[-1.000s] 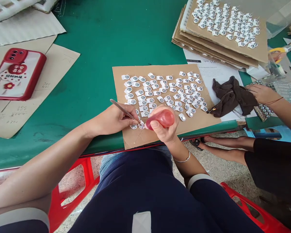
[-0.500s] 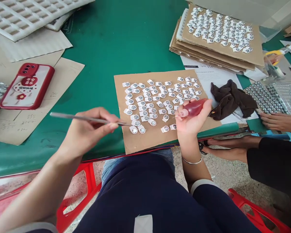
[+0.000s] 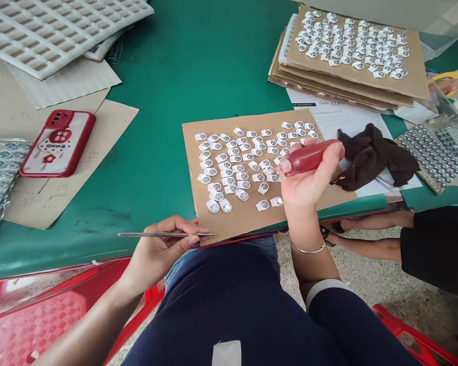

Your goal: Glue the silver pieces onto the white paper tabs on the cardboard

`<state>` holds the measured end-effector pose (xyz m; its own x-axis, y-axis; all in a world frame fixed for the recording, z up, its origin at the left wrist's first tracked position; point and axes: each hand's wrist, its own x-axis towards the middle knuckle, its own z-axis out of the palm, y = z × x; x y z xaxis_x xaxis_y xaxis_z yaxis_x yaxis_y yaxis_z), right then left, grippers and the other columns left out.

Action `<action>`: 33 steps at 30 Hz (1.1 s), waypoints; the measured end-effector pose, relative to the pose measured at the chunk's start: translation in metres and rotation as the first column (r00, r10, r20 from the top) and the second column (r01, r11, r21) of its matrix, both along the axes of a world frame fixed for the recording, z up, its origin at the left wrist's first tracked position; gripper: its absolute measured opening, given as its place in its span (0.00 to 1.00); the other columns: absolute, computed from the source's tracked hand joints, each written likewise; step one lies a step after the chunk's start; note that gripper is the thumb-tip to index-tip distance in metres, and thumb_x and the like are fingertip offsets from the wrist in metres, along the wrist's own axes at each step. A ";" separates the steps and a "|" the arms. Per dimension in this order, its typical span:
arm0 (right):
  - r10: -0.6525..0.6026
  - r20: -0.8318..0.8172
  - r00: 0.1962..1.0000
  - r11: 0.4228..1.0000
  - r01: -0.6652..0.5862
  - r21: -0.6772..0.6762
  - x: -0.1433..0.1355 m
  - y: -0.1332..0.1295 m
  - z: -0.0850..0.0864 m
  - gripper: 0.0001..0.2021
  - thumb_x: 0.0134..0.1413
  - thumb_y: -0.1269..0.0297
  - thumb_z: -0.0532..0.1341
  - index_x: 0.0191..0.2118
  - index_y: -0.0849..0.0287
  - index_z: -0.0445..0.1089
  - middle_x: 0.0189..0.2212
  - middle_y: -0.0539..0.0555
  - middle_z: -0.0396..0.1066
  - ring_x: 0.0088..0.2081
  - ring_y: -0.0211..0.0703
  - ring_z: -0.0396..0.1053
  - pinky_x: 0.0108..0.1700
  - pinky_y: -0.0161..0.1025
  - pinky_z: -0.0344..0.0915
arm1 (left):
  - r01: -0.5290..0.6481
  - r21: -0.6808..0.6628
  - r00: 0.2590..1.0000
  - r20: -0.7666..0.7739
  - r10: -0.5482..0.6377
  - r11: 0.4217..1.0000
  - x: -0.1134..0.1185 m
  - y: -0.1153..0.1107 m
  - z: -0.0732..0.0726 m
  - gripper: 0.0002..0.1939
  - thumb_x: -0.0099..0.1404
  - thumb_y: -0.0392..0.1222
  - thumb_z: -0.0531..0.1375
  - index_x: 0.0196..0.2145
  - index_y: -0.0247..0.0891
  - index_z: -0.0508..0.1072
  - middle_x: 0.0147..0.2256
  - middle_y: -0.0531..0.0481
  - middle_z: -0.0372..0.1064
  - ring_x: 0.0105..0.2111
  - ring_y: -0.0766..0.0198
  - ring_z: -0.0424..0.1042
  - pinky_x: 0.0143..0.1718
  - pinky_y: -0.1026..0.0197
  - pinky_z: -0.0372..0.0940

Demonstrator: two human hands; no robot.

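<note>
Between the thumb and fingers of my left hand is a pair of slim metal tweezers, pointing right over the near left corner of a cardboard sheet. Rows of small round silver-and-white pieces with white tabs lie on that sheet. My right hand is wrapped round a small red squeeze bottle, held above the sheet's right side. The bottle's narrow nozzle points left, over the pieces. My palm and the bottle hide some of the pieces there.
A red-cased phone lies on cardboard at left, beside a silver bubbled pack and under white grid trays. Stacked cardboard sheets with more pieces stand at back right. Dark cloth and yellow-handled scissors are at right.
My left hand has moved right and toward me, taking the tweezers from the lower left pieces to the sheet's near corner. The bottle stays in my right hand. A co-worker's hand at right has left view.
</note>
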<state>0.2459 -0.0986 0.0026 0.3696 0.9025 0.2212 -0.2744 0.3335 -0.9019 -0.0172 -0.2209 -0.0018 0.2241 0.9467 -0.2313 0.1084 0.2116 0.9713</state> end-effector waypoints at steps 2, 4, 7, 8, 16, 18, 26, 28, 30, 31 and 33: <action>0.001 0.106 0.994 0.999 -0.005 0.040 -0.007 0.002 -0.001 0.18 0.59 0.45 0.44 0.39 0.50 0.61 0.32 0.52 0.63 0.23 0.37 0.64 0.16 0.37 0.59 | 0.030 0.009 0.999 0.013 -0.030 1.000 0.006 0.001 0.000 0.04 0.60 0.39 0.62 0.32 0.38 0.70 0.36 0.46 0.76 0.41 0.56 0.75 0.51 0.48 0.67; -0.012 0.166 0.986 0.998 0.001 0.068 -0.014 0.004 -0.001 0.16 0.59 0.45 0.44 0.40 0.48 0.61 0.31 0.52 0.63 0.26 0.40 0.66 0.17 0.38 0.61 | 0.071 0.002 0.997 0.018 -0.071 0.997 0.013 0.001 0.001 0.04 0.61 0.40 0.61 0.33 0.38 0.70 0.37 0.45 0.76 0.40 0.56 0.75 0.43 0.53 0.72; -0.019 0.167 0.986 0.998 0.008 0.070 -0.019 0.008 0.002 0.14 0.58 0.46 0.47 0.40 0.48 0.61 0.30 0.51 0.64 0.28 0.42 0.68 0.19 0.39 0.63 | 0.124 0.046 0.991 -0.065 -0.121 0.991 0.017 0.001 0.006 0.03 0.62 0.40 0.60 0.33 0.39 0.71 0.37 0.46 0.75 0.39 0.57 0.75 0.39 0.55 0.73; 0.005 0.162 0.987 0.998 -0.014 0.054 -0.020 0.009 0.005 0.15 0.58 0.45 0.48 0.39 0.49 0.61 0.30 0.52 0.64 0.27 0.42 0.68 0.19 0.39 0.63 | 0.142 0.090 0.984 -0.123 -0.131 0.986 0.017 0.001 0.008 0.03 0.62 0.40 0.60 0.34 0.39 0.72 0.37 0.47 0.75 0.39 0.58 0.75 0.42 0.53 0.72; 0.227 0.226 0.947 0.972 -0.235 0.007 -0.034 0.012 0.027 0.18 0.52 0.43 0.54 0.39 0.51 0.58 0.33 0.52 0.65 0.24 0.38 0.68 0.16 0.35 0.57 | 0.115 0.636 0.881 -0.421 0.218 0.763 0.019 0.014 0.010 0.10 0.59 0.30 0.61 0.38 0.41 0.70 0.37 0.52 0.75 0.36 0.63 0.73 0.55 0.46 0.61; 0.246 0.262 0.933 0.966 -0.257 0.007 -0.042 0.010 0.025 0.17 0.53 0.43 0.54 0.37 0.51 0.58 0.33 0.51 0.65 0.24 0.38 0.69 0.15 0.35 0.57 | 0.140 0.701 0.857 -0.440 0.269 0.699 0.025 0.022 0.004 0.12 0.59 0.29 0.61 0.39 0.41 0.69 0.39 0.50 0.75 0.36 0.63 0.73 0.53 0.46 0.61; 0.226 0.213 0.951 0.972 -0.235 0.014 -0.056 -0.006 0.003 0.13 0.53 0.48 0.57 0.36 0.50 0.62 0.26 0.48 0.63 0.21 0.39 0.69 0.16 0.38 0.65 | 0.217 0.729 0.836 -0.482 0.261 0.649 0.031 0.032 -0.012 0.13 0.61 0.29 0.59 0.42 0.42 0.68 0.40 0.47 0.74 0.33 0.62 0.73 0.47 0.50 0.63; 0.224 0.214 0.951 0.973 -0.230 -0.001 -0.056 -0.006 0.002 0.14 0.51 0.46 0.58 0.36 0.51 0.62 0.24 0.47 0.62 0.19 0.38 0.68 0.16 0.38 0.66 | 0.226 0.727 0.840 -0.483 0.249 0.648 0.031 0.032 -0.014 0.13 0.61 0.29 0.59 0.42 0.41 0.67 0.40 0.47 0.74 0.33 0.62 0.73 0.46 0.50 0.63; 0.223 0.238 0.945 0.974 -0.227 -0.014 -0.057 -0.007 0.003 0.16 0.50 0.45 0.58 0.35 0.51 0.62 0.22 0.46 0.62 0.18 0.37 0.67 0.16 0.38 0.67 | 0.237 0.726 0.839 -0.487 0.241 0.645 0.032 0.032 -0.015 0.13 0.61 0.29 0.58 0.42 0.41 0.67 0.40 0.47 0.74 0.33 0.62 0.72 0.45 0.51 0.63; 0.221 0.253 0.942 0.974 -0.224 -0.016 -0.058 -0.007 0.004 0.16 0.50 0.44 0.58 0.35 0.50 0.61 0.22 0.46 0.62 0.18 0.37 0.67 0.16 0.37 0.67 | 0.239 0.728 0.839 -0.488 0.241 0.642 0.032 0.032 -0.016 0.13 0.61 0.29 0.58 0.42 0.41 0.67 0.40 0.47 0.74 0.33 0.62 0.72 0.45 0.51 0.63; 0.227 0.274 0.934 0.973 -0.231 -0.018 -0.059 -0.008 0.006 0.15 0.51 0.45 0.58 0.36 0.51 0.61 0.21 0.45 0.62 0.18 0.36 0.68 0.17 0.36 0.67 | 0.241 0.730 0.837 -0.489 0.243 0.640 0.033 0.033 -0.017 0.13 0.61 0.28 0.58 0.43 0.41 0.66 0.41 0.46 0.74 0.33 0.62 0.72 0.44 0.52 0.62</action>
<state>0.1871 -0.1071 0.0082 0.0772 0.9514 0.2982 -0.0890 0.3044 -0.9484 0.0153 -0.1881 -0.0184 0.3019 0.8292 0.4705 0.6184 -0.5459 0.5653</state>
